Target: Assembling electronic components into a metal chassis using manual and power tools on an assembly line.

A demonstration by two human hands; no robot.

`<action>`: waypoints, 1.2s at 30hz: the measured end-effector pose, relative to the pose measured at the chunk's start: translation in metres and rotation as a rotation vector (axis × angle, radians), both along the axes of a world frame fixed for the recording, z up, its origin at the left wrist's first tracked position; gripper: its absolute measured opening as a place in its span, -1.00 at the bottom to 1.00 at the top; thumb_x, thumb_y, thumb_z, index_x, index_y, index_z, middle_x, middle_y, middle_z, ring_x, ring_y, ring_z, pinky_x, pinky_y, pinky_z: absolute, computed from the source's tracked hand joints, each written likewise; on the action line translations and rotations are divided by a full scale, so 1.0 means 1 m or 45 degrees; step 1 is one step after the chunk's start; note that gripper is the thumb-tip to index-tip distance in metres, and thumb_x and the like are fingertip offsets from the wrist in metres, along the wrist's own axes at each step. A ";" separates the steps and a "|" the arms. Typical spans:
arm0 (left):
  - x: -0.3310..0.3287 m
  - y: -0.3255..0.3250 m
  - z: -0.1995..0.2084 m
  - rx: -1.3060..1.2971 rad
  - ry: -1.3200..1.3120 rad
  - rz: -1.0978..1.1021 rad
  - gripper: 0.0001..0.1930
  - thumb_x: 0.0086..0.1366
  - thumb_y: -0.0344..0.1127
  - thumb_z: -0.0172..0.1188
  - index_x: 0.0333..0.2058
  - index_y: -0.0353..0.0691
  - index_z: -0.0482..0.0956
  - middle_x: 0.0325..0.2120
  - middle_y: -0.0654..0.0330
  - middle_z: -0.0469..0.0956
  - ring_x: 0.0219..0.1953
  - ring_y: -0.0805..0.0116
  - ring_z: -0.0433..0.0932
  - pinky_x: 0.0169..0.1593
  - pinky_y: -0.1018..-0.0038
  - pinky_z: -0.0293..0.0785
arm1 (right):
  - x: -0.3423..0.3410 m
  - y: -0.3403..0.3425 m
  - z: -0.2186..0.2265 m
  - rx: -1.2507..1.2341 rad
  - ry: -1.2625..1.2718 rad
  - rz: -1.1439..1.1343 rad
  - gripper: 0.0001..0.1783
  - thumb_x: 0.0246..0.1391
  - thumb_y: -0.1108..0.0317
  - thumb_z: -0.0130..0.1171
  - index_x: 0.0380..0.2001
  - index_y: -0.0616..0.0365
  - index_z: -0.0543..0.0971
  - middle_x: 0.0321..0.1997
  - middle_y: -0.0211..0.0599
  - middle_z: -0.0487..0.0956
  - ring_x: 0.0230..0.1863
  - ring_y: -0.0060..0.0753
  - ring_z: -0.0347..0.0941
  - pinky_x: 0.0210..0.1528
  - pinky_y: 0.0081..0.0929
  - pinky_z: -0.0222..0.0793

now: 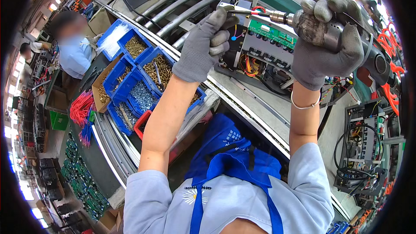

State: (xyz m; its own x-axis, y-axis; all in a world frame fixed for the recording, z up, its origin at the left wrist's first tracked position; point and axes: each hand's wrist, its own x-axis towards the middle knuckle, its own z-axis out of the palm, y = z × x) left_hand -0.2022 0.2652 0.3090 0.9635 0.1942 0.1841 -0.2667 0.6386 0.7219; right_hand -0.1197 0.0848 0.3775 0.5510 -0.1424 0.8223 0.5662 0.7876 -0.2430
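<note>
My right hand (323,45), in a grey glove, is wrapped round a power screwdriver (316,30) held level, its bit aimed left. The long, thin bit (255,13) reaches the fingertips of my gloved left hand (206,45). Thumb and forefinger pinch together at the bit's tip; whatever small piece lies between them is hidden. Below both hands an opened metal chassis (264,52) rests on the bench, with a green circuit board (273,34) and bundled coloured wires (250,66) inside. Neither hand appears to touch the chassis.
Blue bins (143,91) of brass and silver fasteners stand left of my left forearm, beside a small red bin (141,125). Metal rollers (184,8) run behind. Another wired chassis (362,147) sits at right, near orange coiled hoses (390,91). A person (73,47) works at far left.
</note>
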 end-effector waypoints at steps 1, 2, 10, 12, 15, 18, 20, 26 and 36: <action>-0.001 0.000 0.000 -0.026 0.015 -0.006 -0.73 0.38 -0.15 0.13 -0.13 -0.23 0.51 -0.37 0.24 0.53 -0.71 0.75 0.05 -0.72 0.78 0.01 | -0.008 0.005 0.001 -0.002 0.086 -0.121 -0.49 0.04 0.17 -0.12 -0.05 0.32 0.48 -0.26 -0.07 0.51 -0.30 -0.19 0.42 -0.27 -0.08 0.48; -0.001 0.001 -0.002 -0.026 0.015 -0.005 -0.73 0.38 -0.15 0.13 -0.13 -0.23 0.51 -0.37 0.24 0.53 -0.71 0.75 0.05 -0.72 0.78 0.01 | -0.012 0.007 0.002 -0.004 0.172 -0.243 -0.49 0.04 0.16 -0.11 -0.06 0.32 0.49 -0.28 -0.11 0.50 -0.29 -0.19 0.40 -0.32 -0.14 0.45; -0.001 0.004 -0.001 -0.164 -0.022 -0.279 -0.65 0.32 -0.01 0.17 -0.17 -0.19 0.47 -0.43 0.29 0.51 -0.73 0.74 0.11 -0.76 0.78 0.06 | -0.011 -0.019 0.003 -0.099 -0.143 0.422 -0.43 0.04 0.11 -0.10 -0.05 0.38 0.48 -0.34 -0.14 0.47 -0.29 -0.19 0.36 -0.33 -0.22 0.39; 0.003 -0.001 0.001 -0.140 -0.013 -0.262 -0.65 0.33 -0.01 0.16 -0.17 -0.19 0.47 -0.43 0.29 0.51 -0.73 0.74 0.11 -0.76 0.78 0.06 | -0.009 -0.027 0.005 -0.141 -0.187 0.346 -0.43 0.03 0.12 -0.11 -0.05 0.39 0.48 -0.34 -0.14 0.46 -0.29 -0.19 0.36 -0.32 -0.21 0.40; -0.001 0.006 -0.002 -0.108 0.003 -0.205 -0.66 0.34 -0.01 0.15 -0.17 -0.19 0.48 -0.43 0.27 0.52 -0.73 0.74 0.12 -0.75 0.79 0.06 | -0.014 -0.020 0.005 -0.142 -0.247 0.279 -0.43 0.02 0.13 -0.12 -0.04 0.40 0.47 -0.34 -0.14 0.46 -0.30 -0.20 0.37 -0.28 -0.19 0.42; 0.001 0.006 -0.002 -0.100 -0.014 -0.267 -0.65 0.34 -0.02 0.15 -0.15 -0.20 0.49 -0.41 0.23 0.54 -0.73 0.73 0.12 -0.74 0.79 0.06 | -0.024 -0.019 0.006 -0.022 -0.180 0.415 -0.43 0.02 0.15 -0.13 -0.04 0.42 0.46 -0.34 -0.13 0.46 -0.29 -0.17 0.41 -0.29 -0.17 0.46; 0.002 0.006 -0.002 -0.093 -0.040 -0.310 -0.65 0.34 -0.03 0.16 -0.14 -0.21 0.49 -0.41 0.22 0.55 -0.73 0.73 0.12 -0.74 0.79 0.06 | -0.025 -0.022 0.006 -0.192 -0.227 0.305 -0.42 0.03 0.12 -0.13 -0.04 0.43 0.46 -0.35 -0.13 0.46 -0.29 -0.14 0.43 -0.34 -0.18 0.48; -0.001 0.005 -0.003 0.005 -0.020 -0.245 -0.64 0.34 -0.04 0.17 -0.16 -0.26 0.52 -0.42 0.21 0.58 -0.71 0.75 0.17 -0.73 0.79 0.06 | -0.024 -0.026 0.005 -0.201 -0.164 0.275 -0.44 0.05 0.12 -0.10 -0.04 0.39 0.47 -0.36 -0.14 0.46 -0.31 -0.15 0.41 -0.39 -0.24 0.42; -0.002 0.012 -0.001 0.225 -0.015 -0.254 -0.69 0.37 -0.10 0.13 -0.19 -0.28 0.55 -0.45 0.23 0.59 -0.74 0.78 0.11 -0.73 0.80 0.02 | -0.013 -0.019 0.004 -0.045 -0.159 0.199 -0.49 0.04 0.19 -0.11 -0.01 0.30 0.47 -0.15 -0.07 0.55 -0.31 -0.33 0.38 -0.27 -0.18 0.39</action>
State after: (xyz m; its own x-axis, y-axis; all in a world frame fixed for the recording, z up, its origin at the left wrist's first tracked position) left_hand -0.2040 0.2772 0.3083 0.9771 -0.0352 0.2100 -0.1576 0.5438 0.8243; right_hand -0.1331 0.0659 0.3814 0.4577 -0.0332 0.8885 0.4651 0.8606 -0.2075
